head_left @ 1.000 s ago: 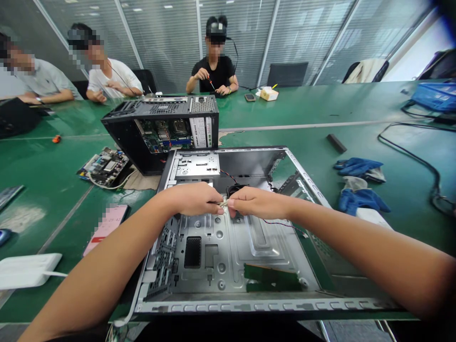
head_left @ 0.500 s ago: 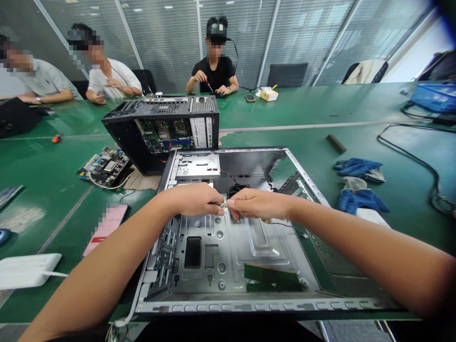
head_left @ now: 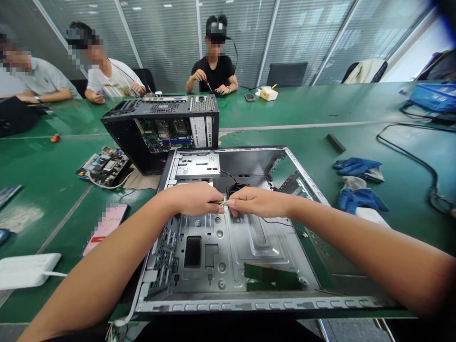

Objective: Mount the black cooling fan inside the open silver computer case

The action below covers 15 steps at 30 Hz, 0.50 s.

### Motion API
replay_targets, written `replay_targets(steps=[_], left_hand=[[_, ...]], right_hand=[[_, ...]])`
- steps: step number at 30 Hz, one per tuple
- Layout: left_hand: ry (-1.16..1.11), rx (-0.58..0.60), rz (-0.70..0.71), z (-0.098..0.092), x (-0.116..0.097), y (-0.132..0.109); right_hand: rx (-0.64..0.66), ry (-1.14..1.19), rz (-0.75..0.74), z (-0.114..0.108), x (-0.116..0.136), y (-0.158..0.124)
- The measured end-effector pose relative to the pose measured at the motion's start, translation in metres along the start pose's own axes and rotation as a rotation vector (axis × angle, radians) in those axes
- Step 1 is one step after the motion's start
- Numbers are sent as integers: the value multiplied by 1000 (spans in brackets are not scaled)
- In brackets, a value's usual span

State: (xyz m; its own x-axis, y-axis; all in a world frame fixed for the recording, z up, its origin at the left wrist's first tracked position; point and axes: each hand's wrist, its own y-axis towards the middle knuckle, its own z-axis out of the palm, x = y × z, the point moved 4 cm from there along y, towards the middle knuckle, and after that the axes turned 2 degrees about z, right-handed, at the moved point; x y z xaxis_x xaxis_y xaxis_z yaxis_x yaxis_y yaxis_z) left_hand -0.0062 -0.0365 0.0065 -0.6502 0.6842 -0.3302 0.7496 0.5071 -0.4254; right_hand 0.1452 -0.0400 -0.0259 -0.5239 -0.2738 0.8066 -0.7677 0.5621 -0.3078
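An open metal computer case [head_left: 228,280] lies flat in front of me. Over its middle, my left hand [head_left: 197,198] and my right hand [head_left: 258,202] meet almost fingertip to fingertip. Both pinch a pale, thin cable [head_left: 224,203] that shows in the small gap between them. Just behind my right fingers sits a black fan-like part [head_left: 237,188], partly covered. A thin dark red wire [head_left: 281,223] runs out to the right below my right wrist. A green strip [head_left: 272,274] shows at the case's near side.
Behind stands a second black computer case [head_left: 124,137], with a circuit board [head_left: 109,164] left of it. A pink-screened phone [head_left: 107,228] and white adapter [head_left: 30,270] lie left. Blue gloves [head_left: 359,194] lie right. People sit across the green table [head_left: 302,107].
My hands have barely moved; the cable between them looks slightly straighter. Across the table, a person in white has moved a hand outward.
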Motion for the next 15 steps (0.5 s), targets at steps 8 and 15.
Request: replay_targets(steps=[8, 15], left_hand=[[-27, 3, 5, 0, -1, 0], [-37, 10, 18, 1, -1, 1]], right_hand=[[32, -19, -19, 2, 1, -1], [50, 34, 32, 3, 3, -2]])
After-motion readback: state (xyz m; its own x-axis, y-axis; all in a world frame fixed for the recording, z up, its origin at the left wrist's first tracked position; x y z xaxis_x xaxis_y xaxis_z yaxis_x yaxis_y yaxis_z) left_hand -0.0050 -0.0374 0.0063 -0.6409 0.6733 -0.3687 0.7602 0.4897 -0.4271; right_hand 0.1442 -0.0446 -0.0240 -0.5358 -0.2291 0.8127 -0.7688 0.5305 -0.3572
